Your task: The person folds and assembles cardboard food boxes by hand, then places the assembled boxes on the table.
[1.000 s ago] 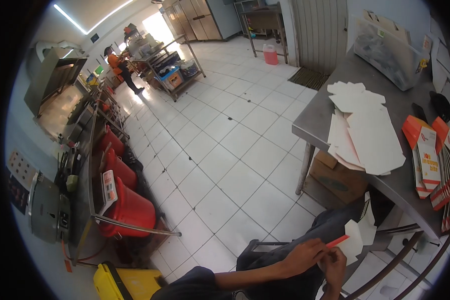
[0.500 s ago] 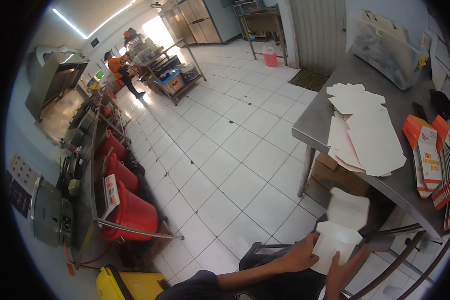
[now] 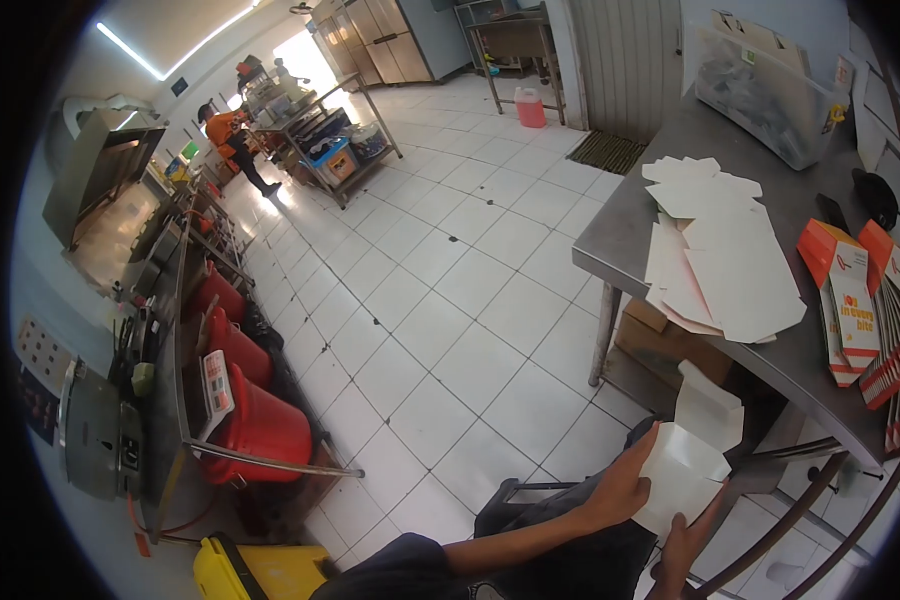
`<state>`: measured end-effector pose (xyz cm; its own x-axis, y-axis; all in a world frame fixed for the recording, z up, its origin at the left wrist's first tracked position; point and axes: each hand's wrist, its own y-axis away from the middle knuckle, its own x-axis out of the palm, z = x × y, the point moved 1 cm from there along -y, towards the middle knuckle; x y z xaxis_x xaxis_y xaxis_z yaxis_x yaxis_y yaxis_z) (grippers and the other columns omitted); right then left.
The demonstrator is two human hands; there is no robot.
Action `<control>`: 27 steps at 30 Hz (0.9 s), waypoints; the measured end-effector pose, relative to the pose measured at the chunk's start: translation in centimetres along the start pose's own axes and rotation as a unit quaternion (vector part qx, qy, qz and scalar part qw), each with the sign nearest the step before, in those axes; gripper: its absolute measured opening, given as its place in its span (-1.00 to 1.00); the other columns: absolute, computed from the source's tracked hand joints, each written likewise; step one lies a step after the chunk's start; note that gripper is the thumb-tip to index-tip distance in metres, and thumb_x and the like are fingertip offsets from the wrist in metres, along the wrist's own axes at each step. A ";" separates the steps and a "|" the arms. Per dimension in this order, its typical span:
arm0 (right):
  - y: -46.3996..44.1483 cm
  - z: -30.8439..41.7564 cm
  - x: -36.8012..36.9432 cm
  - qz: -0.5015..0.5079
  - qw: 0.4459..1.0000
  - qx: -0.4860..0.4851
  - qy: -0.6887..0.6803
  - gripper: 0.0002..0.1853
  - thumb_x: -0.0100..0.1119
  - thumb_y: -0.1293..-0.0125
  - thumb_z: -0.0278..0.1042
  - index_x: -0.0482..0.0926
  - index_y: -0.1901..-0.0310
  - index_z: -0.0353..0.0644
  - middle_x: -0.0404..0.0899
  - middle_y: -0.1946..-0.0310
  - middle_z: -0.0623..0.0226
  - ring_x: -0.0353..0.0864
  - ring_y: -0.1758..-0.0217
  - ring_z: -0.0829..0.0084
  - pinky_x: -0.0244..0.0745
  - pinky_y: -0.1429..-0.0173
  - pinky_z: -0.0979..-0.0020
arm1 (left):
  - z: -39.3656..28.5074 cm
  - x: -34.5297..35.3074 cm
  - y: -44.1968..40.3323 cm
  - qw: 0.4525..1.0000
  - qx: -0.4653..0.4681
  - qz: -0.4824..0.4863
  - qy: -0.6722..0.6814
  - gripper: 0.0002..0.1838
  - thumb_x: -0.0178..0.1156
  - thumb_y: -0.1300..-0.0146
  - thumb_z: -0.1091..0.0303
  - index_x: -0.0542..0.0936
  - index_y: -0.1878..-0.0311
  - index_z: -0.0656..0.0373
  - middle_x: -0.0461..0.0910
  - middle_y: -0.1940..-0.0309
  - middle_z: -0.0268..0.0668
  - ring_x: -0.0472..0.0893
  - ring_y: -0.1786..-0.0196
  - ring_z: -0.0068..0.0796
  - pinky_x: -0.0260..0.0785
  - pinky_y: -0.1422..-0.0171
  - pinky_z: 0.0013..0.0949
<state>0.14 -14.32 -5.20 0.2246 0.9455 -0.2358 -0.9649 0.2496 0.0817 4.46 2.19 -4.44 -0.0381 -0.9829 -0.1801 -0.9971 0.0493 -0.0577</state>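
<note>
A small paperboard food box (image 3: 682, 468), part folded with its white inside facing up, is between my hands above my lap. Its lid flap (image 3: 710, 408) stands up at the far end. My left hand (image 3: 625, 485) grips the near-left side, fingers behind the board and thumb at the edge. On the opposite side, my right hand (image 3: 692, 528) holds the wall with its thumb along the edge. Flat white box blanks (image 3: 735, 260) lie in a loose pile on the metal table (image 3: 620, 245). Printed orange-and-white folded cartons (image 3: 850, 310) overlap in a row at the table's right.
A clear plastic bin (image 3: 765, 95) and a black object (image 3: 875, 195) are on the table. Cardboard (image 3: 670, 350) sits beneath it. Red buckets (image 3: 260, 425) stand under the left counter, near a yellow container (image 3: 260, 568). A person in orange (image 3: 228, 135) stands at the far shelves.
The box has tilted and turned in my hands, and its walls stand up more. My right thumb has shifted from the middle of the panel to its edge. The view has shifted slightly.
</note>
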 end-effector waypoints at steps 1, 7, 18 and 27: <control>0.2 0.0 0.2 -0.008 1.000 -0.001 0.002 0.08 -0.21 0.09 -0.73 -0.03 -0.66 -0.18 0.08 -0.60 -0.10 0.15 -0.64 0.02 -0.07 -0.69 0.18 | -0.3 -0.1 0.0 1.000 -0.020 0.019 0.005 0.03 -0.03 -0.04 0.79 -0.02 -0.68 0.21 0.06 -0.63 0.10 0.24 -0.57 0.16 0.15 -0.61 -0.11; 0.5 0.0 1.7 0.035 0.997 0.018 0.063 -0.05 -0.15 0.00 -0.77 0.15 -0.59 -0.22 0.21 -0.52 -0.05 0.22 -0.60 0.02 0.06 -0.65 0.17 | 0.2 0.0 0.0 0.985 0.054 0.043 -0.156 -0.15 0.07 -0.08 0.72 0.30 -0.55 0.15 0.30 -0.49 0.02 0.46 -0.34 0.08 0.36 -0.45 -0.09; -0.5 -0.2 1.5 -0.036 0.996 -0.034 0.079 -0.45 0.08 -0.44 -0.54 0.40 -0.46 -0.20 0.54 -0.12 0.03 0.58 -0.20 0.15 0.46 -0.22 0.31 | 2.6 0.2 -4.2 0.999 0.019 0.015 -0.031 -0.78 0.14 -0.39 0.60 0.61 -0.05 0.24 0.68 0.04 -0.13 0.69 -0.01 -0.25 0.51 -0.12 -0.28; -0.2 1.8 1.1 -0.051 0.998 -0.020 0.041 -0.52 0.03 -0.53 -0.48 0.39 -0.43 -0.36 0.54 -0.30 -0.12 0.52 -0.42 0.01 0.40 -0.42 0.22 | -0.8 0.6 -2.4 0.996 -0.073 0.047 0.004 -0.60 0.03 -0.56 0.49 0.42 -0.40 0.26 0.68 -0.09 -0.14 0.63 -0.14 -0.31 0.40 -0.30 -0.31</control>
<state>0.81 -12.91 -3.75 0.3113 0.8950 -0.3194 -0.9428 0.3331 0.0144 6.73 1.29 -3.61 -0.1320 -0.9764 -0.1709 -0.9880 0.1157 0.1025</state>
